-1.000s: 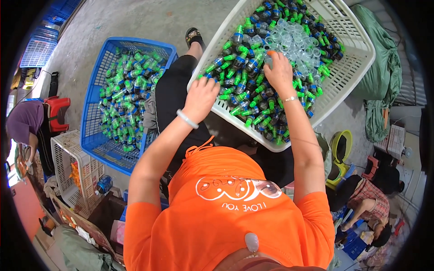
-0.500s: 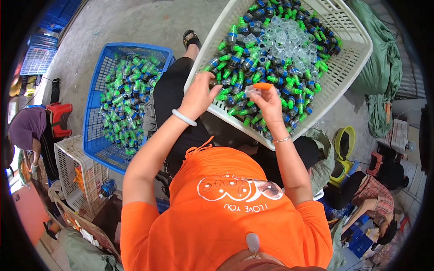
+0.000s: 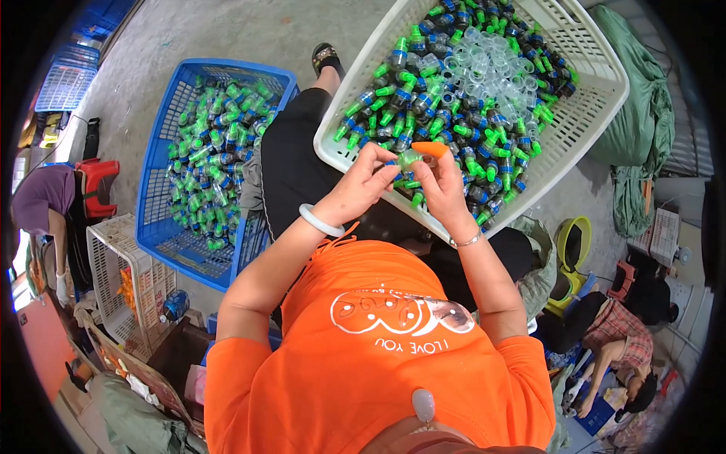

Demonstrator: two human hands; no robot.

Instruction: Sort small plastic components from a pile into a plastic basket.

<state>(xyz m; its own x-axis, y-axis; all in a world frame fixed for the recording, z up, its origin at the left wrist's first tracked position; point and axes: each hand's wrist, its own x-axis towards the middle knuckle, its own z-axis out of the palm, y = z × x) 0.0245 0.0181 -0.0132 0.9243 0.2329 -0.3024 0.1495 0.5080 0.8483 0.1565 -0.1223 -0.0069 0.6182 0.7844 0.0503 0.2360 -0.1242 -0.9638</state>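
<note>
Above the near edge of a white crate (image 3: 576, 140), my two hands meet around a small green-tipped bottle (image 3: 409, 160). My left hand (image 3: 357, 194) pinches its end by a blue band. A clear plastic cap seems to cover the green tip, and my right hand (image 3: 445, 195) closes on that end, partly hiding it. An orange finger cot (image 3: 429, 149) covers one right fingertip. Beneath, the white crate holds many small dark bottles (image 3: 469, 144) with green tips and blue bands. Loose clear caps (image 3: 495, 72) lie heaped on top of them.
At the left a blue crate (image 3: 155, 163) holds more green-tipped bottles (image 3: 219, 163). A white crate (image 3: 113, 284) lies beyond it. Green sacking (image 3: 631, 113) hangs at the right, above a yellow container (image 3: 575, 246). Two other people bend at work, one on each side.
My left hand has come right from the bottles to meet my right hand, now with a bottle in its fingers. The clear cap in my right hand has come to the bottle's green end.
</note>
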